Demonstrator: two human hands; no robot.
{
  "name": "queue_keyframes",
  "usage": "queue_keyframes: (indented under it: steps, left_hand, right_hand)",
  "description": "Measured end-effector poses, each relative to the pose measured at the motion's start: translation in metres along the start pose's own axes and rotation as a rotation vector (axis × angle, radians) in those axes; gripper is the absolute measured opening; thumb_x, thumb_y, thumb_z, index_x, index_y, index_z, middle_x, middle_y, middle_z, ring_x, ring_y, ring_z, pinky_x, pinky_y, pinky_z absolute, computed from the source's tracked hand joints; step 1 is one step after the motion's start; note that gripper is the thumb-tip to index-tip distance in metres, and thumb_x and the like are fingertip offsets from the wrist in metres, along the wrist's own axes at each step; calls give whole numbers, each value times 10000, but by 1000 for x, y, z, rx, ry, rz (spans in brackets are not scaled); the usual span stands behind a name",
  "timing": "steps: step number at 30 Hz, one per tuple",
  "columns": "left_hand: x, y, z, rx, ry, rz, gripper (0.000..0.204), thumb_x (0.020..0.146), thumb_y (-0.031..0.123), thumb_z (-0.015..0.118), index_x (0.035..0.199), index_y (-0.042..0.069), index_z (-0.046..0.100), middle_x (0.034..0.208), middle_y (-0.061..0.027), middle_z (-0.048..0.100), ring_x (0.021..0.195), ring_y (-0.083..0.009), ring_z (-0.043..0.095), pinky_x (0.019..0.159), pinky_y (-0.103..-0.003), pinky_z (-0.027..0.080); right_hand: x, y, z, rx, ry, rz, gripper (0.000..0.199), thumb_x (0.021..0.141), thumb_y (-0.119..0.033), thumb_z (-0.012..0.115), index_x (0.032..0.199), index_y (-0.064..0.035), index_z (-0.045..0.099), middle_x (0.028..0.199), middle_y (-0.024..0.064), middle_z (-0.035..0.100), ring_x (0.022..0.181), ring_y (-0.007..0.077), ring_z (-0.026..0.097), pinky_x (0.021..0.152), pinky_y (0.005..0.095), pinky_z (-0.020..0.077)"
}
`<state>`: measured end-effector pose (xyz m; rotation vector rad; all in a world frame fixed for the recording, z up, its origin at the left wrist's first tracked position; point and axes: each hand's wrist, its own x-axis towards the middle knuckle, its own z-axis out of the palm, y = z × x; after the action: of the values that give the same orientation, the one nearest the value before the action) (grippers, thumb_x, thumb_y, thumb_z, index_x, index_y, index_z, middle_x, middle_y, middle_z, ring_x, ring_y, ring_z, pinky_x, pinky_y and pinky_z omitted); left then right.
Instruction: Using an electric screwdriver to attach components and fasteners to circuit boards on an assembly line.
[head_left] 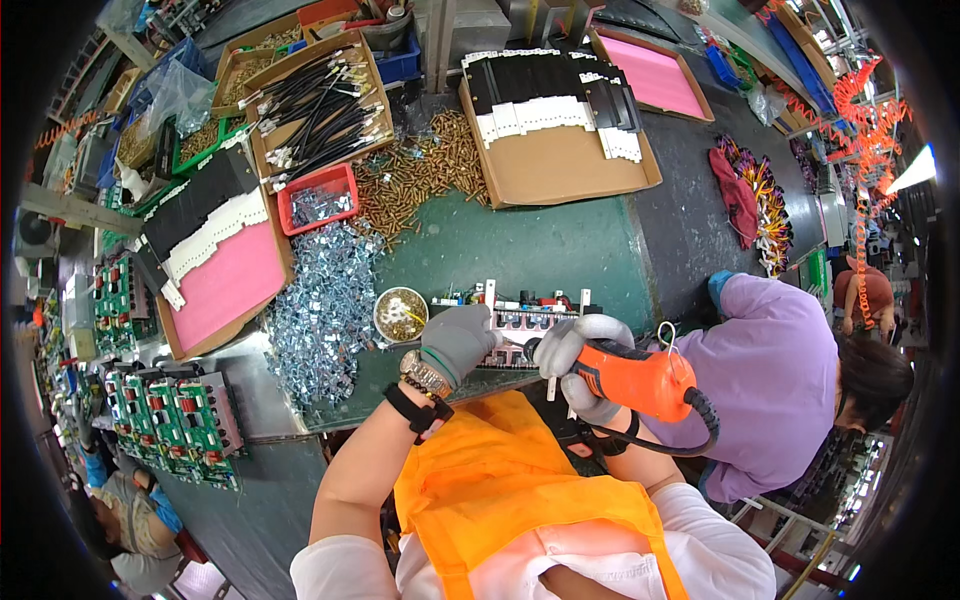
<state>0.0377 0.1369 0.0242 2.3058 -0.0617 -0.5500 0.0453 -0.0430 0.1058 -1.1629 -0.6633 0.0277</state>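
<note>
My right hand, in a pale grey glove, is wrapped round an orange electric screwdriver with a black cable at its rear end. The tool lies nearly level, its dark nose pointing left at the near side of a circuit board assembly. That assembly has a metal frame with white strips standing up and small parts along its far edge. My left hand, also gloved, grips its left end; the fingertips are partly hidden. A round tub of small brass-coloured pieces stands just left of that hand.
Left of the tub spreads a heap of silvery metal clips, with brass screws piled behind. A red bin and cardboard trays stand farther back. Finished-looking green boards sit at left. A person in purple is close on my right.
</note>
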Motion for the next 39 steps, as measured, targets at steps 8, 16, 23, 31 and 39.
queue_keyframes:
  steps: [8,16,23,31,39]
  left_hand:
    - [4,-2,1,1,-25,-4,300,849,348,659,958,69,664,918,-163,678,880,-373,645,761,-460,496]
    - [6,-2,6,61,18,18,270,827,332,659,912,77,675,887,-159,671,857,-370,646,739,-470,501]
    - [11,2,-1,77,-81,1,270,825,329,637,884,69,678,851,-159,666,850,-367,648,740,-468,507]
    - [14,-4,10,141,0,51,259,851,299,570,863,69,689,847,-156,672,817,-369,650,721,-483,504]
    - [13,3,10,172,-6,-36,231,826,264,579,843,63,692,835,-157,680,825,-361,662,716,-477,516]
  right_hand:
    - [2,-2,-6,129,16,21,545,810,82,601,1317,-24,432,841,73,616,745,199,601,751,386,535]
    - [0,-7,0,-29,-51,83,510,861,-66,698,1301,-71,442,818,57,601,701,194,586,677,372,511]
    - [3,-7,1,-83,-78,74,470,840,1,651,1258,-68,450,792,60,590,672,187,565,662,355,509]
    - [2,-6,4,-51,-45,81,451,849,-28,664,1243,-70,448,787,57,593,675,192,581,650,356,507]
    - [-2,-4,5,-84,-44,65,443,871,-78,691,1240,-61,446,791,55,607,663,190,587,639,361,509]
